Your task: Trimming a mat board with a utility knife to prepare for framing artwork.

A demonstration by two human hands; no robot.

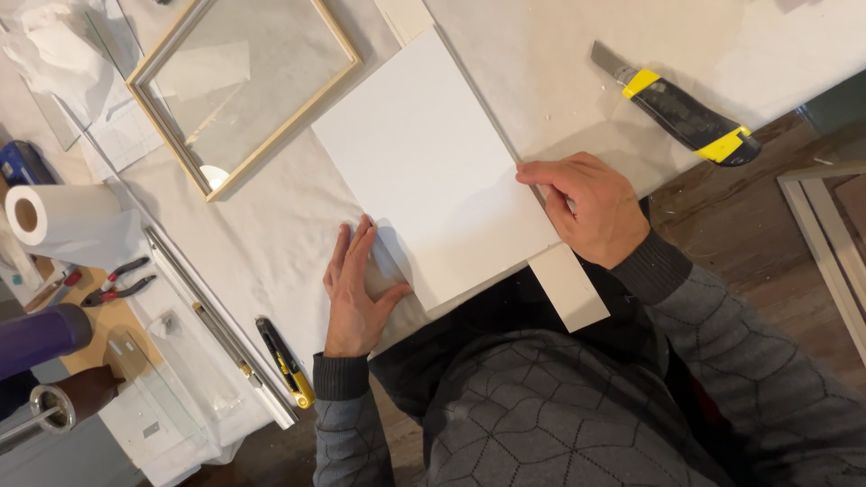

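A white rectangular board (433, 171) lies on the white-covered table (541, 63), its near corner reaching over the table's edge. My left hand (354, 289) lies flat with fingers apart against the board's left edge. My right hand (586, 206) presses on the board's right edge, fingers curled, with something thin partly hidden beneath them. A narrow white strip (570, 287) runs under the board along that edge and sticks out past the table's edge.
A yellow and black utility knife (681, 108) lies at the upper right. A wooden frame with glass (244, 86) sits at the upper left. A paper towel roll (59, 216), pliers (117, 281), a long metal ruler (216, 325) and a second small knife (287, 362) lie left.
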